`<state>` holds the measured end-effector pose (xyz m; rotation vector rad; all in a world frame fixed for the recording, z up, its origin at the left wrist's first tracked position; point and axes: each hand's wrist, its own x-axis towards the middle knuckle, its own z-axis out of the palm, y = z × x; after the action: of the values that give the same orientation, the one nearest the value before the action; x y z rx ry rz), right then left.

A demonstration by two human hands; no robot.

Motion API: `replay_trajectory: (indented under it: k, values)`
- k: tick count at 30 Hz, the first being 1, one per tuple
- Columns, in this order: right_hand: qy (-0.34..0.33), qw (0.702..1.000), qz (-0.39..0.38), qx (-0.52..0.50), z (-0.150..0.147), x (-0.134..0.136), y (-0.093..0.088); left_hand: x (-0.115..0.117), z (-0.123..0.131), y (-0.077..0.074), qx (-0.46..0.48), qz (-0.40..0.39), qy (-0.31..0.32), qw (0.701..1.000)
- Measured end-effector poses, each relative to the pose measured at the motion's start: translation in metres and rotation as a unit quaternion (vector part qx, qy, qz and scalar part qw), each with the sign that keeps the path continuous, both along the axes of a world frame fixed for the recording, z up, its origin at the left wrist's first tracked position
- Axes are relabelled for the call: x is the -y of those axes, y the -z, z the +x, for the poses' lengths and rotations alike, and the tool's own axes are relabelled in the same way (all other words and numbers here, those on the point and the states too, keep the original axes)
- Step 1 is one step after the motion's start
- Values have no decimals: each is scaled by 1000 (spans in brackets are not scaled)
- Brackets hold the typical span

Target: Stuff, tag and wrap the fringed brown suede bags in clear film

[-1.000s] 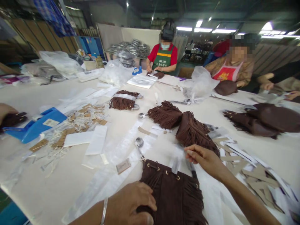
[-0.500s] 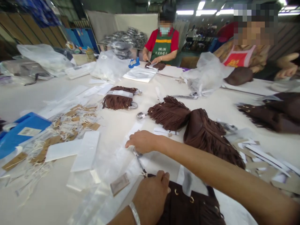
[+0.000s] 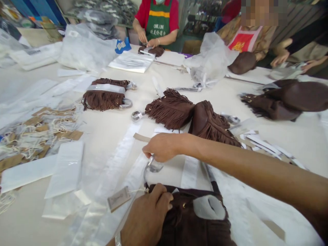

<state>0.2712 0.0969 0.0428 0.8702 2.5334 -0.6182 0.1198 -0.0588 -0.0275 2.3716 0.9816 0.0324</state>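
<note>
A dark brown fringed bag (image 3: 194,218) lies at the near edge of the white table (image 3: 107,130). My left hand (image 3: 147,213) is closed on the bag's top left corner, pinning it down. My right hand (image 3: 162,147) reaches across from the right and pinches the metal ring (image 3: 152,167) on the bag's strap, lifting it just above the table. A small brown hang tag (image 3: 119,199) on a string lies left of the bag. A clear plastic strip (image 3: 189,172) runs up from the bag's opening.
Two brown fringed bags (image 3: 189,118) lie beyond my right hand, another wrapped one (image 3: 104,97) farther left. Tags with strings (image 3: 38,130) and clear sleeves (image 3: 64,171) litter the left. Paper strips (image 3: 258,143) lie right. Two people work at the far side.
My right hand has closed on the strap's metal ring and lifted it. My left hand has slid onto the bag's corner. The view has tilted down and closer.
</note>
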Motion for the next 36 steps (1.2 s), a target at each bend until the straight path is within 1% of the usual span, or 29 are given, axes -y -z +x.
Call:
replay_trajectory:
  k: [2,3,5,6,7,8,9,11,13,16,18,21,24,26,27,28,29,31,32,33,34,35,36]
  values:
    - [62,994,-90,-19,22,12,6,0,-5,-3,28,8,4,1000]
    - [98,985,-137,-25,31,20,12,-1,-7,-4,41,10,5,999]
    - [174,956,-236,-21,45,40,28,-4,-8,-7,63,3,-1,998]
    - [206,940,-273,-20,50,51,36,-6,-7,-8,71,-4,-8,997]
    - [226,930,-288,-27,53,62,44,-7,-7,-9,77,-13,-15,997]
    - [233,932,-276,-39,55,73,50,-8,-5,-9,81,-23,-21,996]
    - [225,942,-241,-57,57,82,56,-9,-4,-9,81,-32,-26,996]
    - [183,969,-142,-89,57,96,61,-10,0,-9,76,-43,-28,996]
    - [147,982,-74,-89,56,102,61,-9,2,-8,69,-39,-16,997]
    - [130,989,-29,-57,55,104,58,-8,5,-8,57,-6,0,998]
    - [129,991,-17,-43,53,106,56,-8,8,-8,45,18,6,999]
    - [132,990,-34,-28,46,109,54,-9,13,-7,40,53,18,998]
    - [132,989,-70,-23,43,109,53,-10,15,-7,57,94,25,994]
    - [127,982,-128,-48,48,106,58,-10,16,-8,72,110,28,991]
    - [130,971,-186,-72,53,103,62,-11,16,-8,76,114,29,990]
    - [140,949,-261,-103,58,100,69,-11,17,-8,76,117,31,990]
    - [159,915,-345,-136,64,98,76,-12,18,-8,73,119,32,990]
    - [208,828,-486,-187,74,95,91,-15,18,-7,57,121,40,990]
    - [231,792,-528,-201,78,94,96,-17,18,-5,49,121,48,990]
    - [251,769,-550,-208,80,94,100,-19,17,-3,43,122,58,990]
    - [264,760,-557,-208,80,94,102,-22,15,1,41,124,71,989]
    - [271,761,-552,-204,79,94,103,-25,14,6,45,132,86,987]
    - [273,773,-538,-196,76,95,103,-28,13,12,57,143,103,983]
